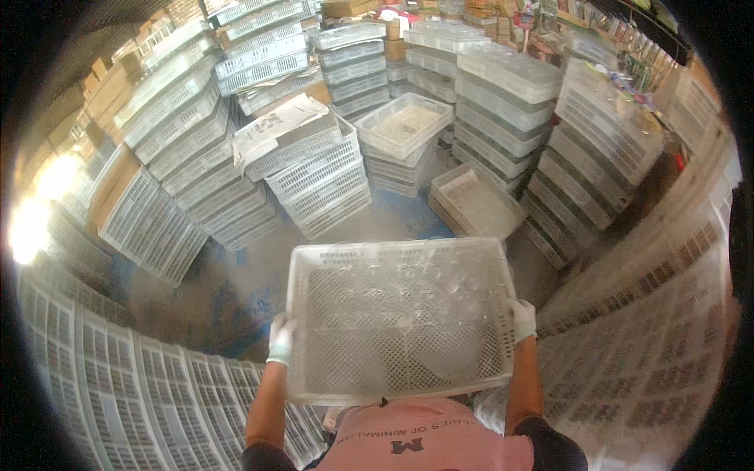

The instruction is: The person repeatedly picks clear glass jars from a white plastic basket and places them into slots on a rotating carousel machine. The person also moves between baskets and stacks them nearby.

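Observation:
A shallow white plastic crate with a perforated mesh bottom is held level in front of my body. Clear, shiny pieces, perhaps glass or clear plastic, lie across its far half; their exact kind cannot be told. My left hand, in a white glove, grips the crate's left side. On the opposite side, my right hand, gloved too, has hold of the rim. The fingers of both hands are partly hidden by the crate wall.
Tall stacks of white crates rise at the left, and more clear-walled crates at the right. Past the held crate, a low stack and a paper-topped stack stand on the floor. Slatted crates flank me closely on both sides.

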`<action>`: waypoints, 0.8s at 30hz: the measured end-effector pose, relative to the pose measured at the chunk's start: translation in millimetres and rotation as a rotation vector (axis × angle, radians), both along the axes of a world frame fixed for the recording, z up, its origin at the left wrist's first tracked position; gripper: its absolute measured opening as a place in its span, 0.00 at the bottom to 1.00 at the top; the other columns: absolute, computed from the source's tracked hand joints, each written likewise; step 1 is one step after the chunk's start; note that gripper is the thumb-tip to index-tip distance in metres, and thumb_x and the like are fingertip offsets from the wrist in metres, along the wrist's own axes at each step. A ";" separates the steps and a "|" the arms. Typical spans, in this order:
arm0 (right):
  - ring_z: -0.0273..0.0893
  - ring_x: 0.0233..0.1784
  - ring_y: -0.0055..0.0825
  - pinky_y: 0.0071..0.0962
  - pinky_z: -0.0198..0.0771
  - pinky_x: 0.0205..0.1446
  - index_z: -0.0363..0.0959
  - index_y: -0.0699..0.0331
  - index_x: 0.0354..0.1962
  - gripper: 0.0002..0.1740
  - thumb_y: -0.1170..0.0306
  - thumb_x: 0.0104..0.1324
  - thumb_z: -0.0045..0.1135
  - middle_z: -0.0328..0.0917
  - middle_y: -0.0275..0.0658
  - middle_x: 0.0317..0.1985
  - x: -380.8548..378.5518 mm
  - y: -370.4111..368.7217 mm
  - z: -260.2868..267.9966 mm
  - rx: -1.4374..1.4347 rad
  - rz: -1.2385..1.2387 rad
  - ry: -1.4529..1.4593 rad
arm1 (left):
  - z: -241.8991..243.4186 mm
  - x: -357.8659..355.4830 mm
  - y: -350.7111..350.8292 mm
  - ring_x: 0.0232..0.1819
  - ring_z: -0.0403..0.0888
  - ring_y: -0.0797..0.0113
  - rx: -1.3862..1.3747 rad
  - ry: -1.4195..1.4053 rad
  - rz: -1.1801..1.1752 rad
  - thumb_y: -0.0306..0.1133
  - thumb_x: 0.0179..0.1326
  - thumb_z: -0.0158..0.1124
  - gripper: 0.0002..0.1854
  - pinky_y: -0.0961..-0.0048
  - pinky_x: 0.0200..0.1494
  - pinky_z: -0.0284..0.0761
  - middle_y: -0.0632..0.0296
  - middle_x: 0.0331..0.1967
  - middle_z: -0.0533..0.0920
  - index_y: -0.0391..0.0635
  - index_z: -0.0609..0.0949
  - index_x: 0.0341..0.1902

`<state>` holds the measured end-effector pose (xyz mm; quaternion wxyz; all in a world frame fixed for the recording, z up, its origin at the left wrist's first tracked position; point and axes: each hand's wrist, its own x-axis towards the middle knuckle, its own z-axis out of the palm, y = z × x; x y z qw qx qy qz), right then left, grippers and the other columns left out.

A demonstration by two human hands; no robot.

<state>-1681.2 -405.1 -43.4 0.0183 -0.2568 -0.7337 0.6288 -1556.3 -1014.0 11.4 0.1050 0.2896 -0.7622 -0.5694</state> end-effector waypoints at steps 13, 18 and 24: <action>0.65 0.24 0.18 0.30 0.61 0.28 0.76 0.66 0.22 0.11 0.68 0.59 0.64 0.72 0.28 0.23 -191.6 64.2 -73.4 -0.213 -0.446 -0.036 | -53.6 -494.1 67.0 0.37 0.78 0.71 0.191 -0.313 -0.403 0.33 0.58 0.64 0.17 0.72 0.42 0.74 0.64 0.34 0.82 0.36 0.84 0.49; 0.69 0.24 0.24 0.32 0.65 0.29 0.83 0.65 0.28 0.07 0.69 0.61 0.63 0.75 0.30 0.22 -231.8 78.8 -141.2 -0.186 -0.777 -0.127 | -124.1 -692.9 111.2 0.42 0.81 0.65 0.024 -0.186 -0.739 0.36 0.62 0.65 0.17 0.66 0.49 0.75 0.60 0.39 0.84 0.39 0.84 0.50; 0.70 0.23 0.25 0.32 0.65 0.28 0.76 0.65 0.22 0.05 0.75 0.55 0.59 0.74 0.33 0.21 -307.2 106.6 -187.7 0.074 -0.633 -0.080 | -212.9 -870.3 186.9 0.41 0.80 0.69 0.007 -0.219 -0.803 0.32 0.60 0.68 0.13 0.68 0.49 0.75 0.64 0.39 0.85 0.38 0.85 0.46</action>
